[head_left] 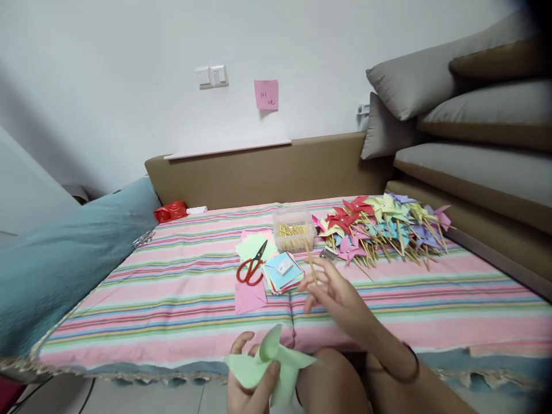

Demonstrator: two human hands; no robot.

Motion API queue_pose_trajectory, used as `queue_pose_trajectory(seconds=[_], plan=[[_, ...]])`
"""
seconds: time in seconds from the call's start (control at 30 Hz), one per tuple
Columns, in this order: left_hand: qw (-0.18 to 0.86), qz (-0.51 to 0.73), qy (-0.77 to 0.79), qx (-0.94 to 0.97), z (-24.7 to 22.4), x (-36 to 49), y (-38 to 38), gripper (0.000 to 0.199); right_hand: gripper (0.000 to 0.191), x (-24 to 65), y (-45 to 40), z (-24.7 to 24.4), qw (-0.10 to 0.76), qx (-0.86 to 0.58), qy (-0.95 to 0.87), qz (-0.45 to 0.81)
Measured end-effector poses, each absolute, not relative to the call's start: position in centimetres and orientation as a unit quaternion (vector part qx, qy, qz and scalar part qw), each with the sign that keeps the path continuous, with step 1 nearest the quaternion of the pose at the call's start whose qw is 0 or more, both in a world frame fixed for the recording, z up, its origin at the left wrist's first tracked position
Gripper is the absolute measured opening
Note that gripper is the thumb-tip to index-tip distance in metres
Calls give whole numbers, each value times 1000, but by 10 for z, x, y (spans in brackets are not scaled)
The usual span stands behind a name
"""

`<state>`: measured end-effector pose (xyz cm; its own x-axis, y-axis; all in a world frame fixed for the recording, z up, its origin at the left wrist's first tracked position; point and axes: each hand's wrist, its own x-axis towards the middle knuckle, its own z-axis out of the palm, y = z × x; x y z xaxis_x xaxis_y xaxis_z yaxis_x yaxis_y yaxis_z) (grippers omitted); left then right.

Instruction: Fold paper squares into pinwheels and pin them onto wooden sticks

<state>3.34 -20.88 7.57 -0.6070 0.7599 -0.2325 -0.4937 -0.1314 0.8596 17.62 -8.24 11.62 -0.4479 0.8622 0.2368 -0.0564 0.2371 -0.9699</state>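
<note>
My left hand (254,385) pinches a light green paper pinwheel (282,359) near its middle, low in front of my knees. Between the fingers of my right hand (330,287) is a thin wooden stick (311,264), held upright, apart from the pinwheel. Behind that hand stands a clear plastic box (294,221) with many short sticks in it. Red-handled scissors (253,265) lie on green paper to the left, beside a stack of coloured square sheets (282,282) with a small white box (283,266) on top. A pink sheet (250,298) lies nearer to me.
A pile of finished pinwheels (379,227) on sticks lies to the right. Grey cushions (478,132) are stacked beyond it. A striped cloth (172,310) covers the seat. At the back left are a red plastic bag (170,211) and a white block (197,210).
</note>
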Motion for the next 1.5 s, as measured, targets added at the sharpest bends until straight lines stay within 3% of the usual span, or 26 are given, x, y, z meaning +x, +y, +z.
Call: queue_pose_trajectory(seconds=[0.17, 0.3, 0.57, 0.67, 0.93, 1.17, 1.5], plan=[[478, 732, 459, 159, 107, 69, -218, 69, 21, 212, -164, 109, 438, -331, -558, 622], [506, 730, 423, 178, 124, 93, -224, 71, 23, 234, -192, 103, 448, -378, -508, 632], [591, 715, 302, 219, 126, 121, -224, 81, 31, 266, -219, 104, 490, -444, -518, 543], [609, 702, 280, 239, 123, 127, -227, 77, 33, 270, -225, 113, 500, -441, -541, 513], [594, 723, 183, 302, 118, 131, -232, 53, 23, 271, -239, 125, 513, -408, -557, 511], [566, 740, 184, 312, 114, 129, -233, 60, 18, 271, -245, 123, 499, -363, -544, 568], [540, 768, 208, 274, 124, 130, -232, 52, 15, 270, -251, 126, 487, -377, -510, 600]])
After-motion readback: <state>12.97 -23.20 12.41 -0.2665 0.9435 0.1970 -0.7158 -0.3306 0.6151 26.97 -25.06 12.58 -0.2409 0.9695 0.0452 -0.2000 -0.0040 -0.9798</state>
